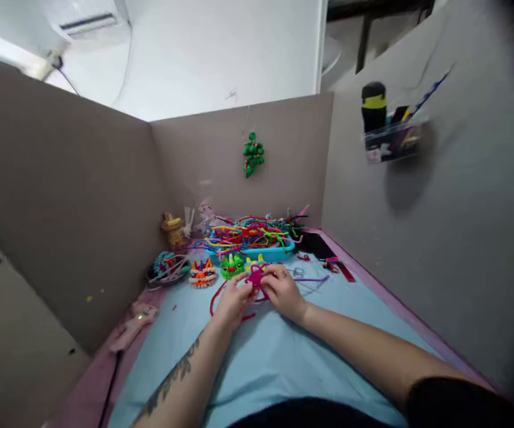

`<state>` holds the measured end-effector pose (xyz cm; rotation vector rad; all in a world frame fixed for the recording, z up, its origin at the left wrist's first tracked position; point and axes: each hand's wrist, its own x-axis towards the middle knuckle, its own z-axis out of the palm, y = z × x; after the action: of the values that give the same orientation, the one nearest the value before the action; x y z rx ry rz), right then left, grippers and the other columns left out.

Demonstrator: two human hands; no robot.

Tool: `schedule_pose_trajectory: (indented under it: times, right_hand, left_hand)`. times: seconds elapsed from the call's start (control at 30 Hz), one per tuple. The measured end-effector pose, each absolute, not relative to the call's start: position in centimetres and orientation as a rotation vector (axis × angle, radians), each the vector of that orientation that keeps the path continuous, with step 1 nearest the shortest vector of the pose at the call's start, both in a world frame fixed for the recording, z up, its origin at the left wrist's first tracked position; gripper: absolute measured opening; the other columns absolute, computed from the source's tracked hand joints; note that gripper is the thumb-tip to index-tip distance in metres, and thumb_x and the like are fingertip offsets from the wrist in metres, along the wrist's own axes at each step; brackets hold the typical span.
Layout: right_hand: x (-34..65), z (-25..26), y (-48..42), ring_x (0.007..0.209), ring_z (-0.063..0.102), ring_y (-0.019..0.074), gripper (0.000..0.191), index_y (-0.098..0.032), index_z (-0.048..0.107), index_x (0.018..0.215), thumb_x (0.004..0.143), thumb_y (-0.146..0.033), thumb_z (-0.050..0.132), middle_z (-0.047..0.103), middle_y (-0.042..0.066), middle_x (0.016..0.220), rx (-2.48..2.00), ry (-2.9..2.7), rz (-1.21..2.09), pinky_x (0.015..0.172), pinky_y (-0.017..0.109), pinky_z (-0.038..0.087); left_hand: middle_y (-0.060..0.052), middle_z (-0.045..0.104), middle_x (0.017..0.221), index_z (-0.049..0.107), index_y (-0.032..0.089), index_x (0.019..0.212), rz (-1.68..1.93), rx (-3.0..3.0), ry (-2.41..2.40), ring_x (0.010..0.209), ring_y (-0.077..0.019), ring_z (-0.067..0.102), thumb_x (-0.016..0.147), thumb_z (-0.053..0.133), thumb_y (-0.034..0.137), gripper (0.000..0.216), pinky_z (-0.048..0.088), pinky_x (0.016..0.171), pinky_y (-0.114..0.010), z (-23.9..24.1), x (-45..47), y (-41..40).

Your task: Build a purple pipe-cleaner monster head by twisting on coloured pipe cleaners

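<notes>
My left hand (232, 302) and my right hand (284, 291) meet over the light blue mat (266, 356), both pinched on a magenta pipe-cleaner figure (256, 276). A red pipe cleaner (216, 297) curves on the mat just left of my left hand. Right behind the hands sit finished figures: an orange and red one (202, 273), a green one (232, 266) and a yellow one (251, 260), partly hidden by the magenta piece.
A blue tray (279, 253) heaped with coloured pipe cleaners (250, 232) stands at the back. Brown partition walls enclose the desk; a green ornament (253, 154) hangs on the rear one, a clear holder (393, 142) on the right. Purple pipe cleaner (313, 279) and red tool (341, 268) lie right.
</notes>
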<state>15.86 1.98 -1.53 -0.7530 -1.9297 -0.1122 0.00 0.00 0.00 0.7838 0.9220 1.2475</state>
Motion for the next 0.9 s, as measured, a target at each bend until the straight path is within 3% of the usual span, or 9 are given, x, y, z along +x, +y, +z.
schedule_pose_trajectory:
  times: [0.13, 0.3, 0.9]
  right_hand:
    - [16.04, -1.61, 2.08, 0.091, 0.048, 0.0215, 0.015, -0.02, 0.062, 0.081, 0.078, -0.009, 0.052, 0.053, 0.008, 0.093, -0.767, -1.931, -0.124, 0.08, 0.038, 0.044]
    - [16.17, -1.55, 2.03, 0.09, 0.048, 0.0215, 0.016, -0.02, 0.062, 0.082, 0.08, -0.01, 0.05, 0.053, 0.008, 0.094, -0.772, -1.93, -0.124, 0.08, 0.038, 0.044]
    - [15.98, -1.24, 1.73, 0.09, 0.05, 0.0204, 0.016, -0.02, 0.062, 0.079, 0.08, -0.009, 0.05, 0.052, 0.007, 0.092, -0.729, -1.861, -0.044, 0.081, 0.037, 0.045]
  left_hand:
    - [0.0, 0.063, 0.065, 0.044, 0.013, 0.114, 1.299, 0.803, 0.866, 0.061, -0.0125, 0.063, 0.057, 0.076, 0.012, 0.065, 0.049, 0.064, -0.023, 0.07, -0.08, -0.28]
    - [-0.001, 0.065, 0.067, 0.047, 0.013, 0.11, 1.328, 0.825, 0.871, 0.062, -0.0137, 0.064, 0.053, 0.078, 0.014, 0.065, 0.049, 0.062, -0.024, 0.02, -0.08, -0.15]
    - [-0.002, 0.065, 0.067, 0.046, 0.013, 0.111, 1.303, 0.882, 0.867, 0.063, -0.0138, 0.064, 0.057, 0.077, 0.017, 0.063, 0.048, 0.063, -0.024, -0.14, 0.11, -0.43]
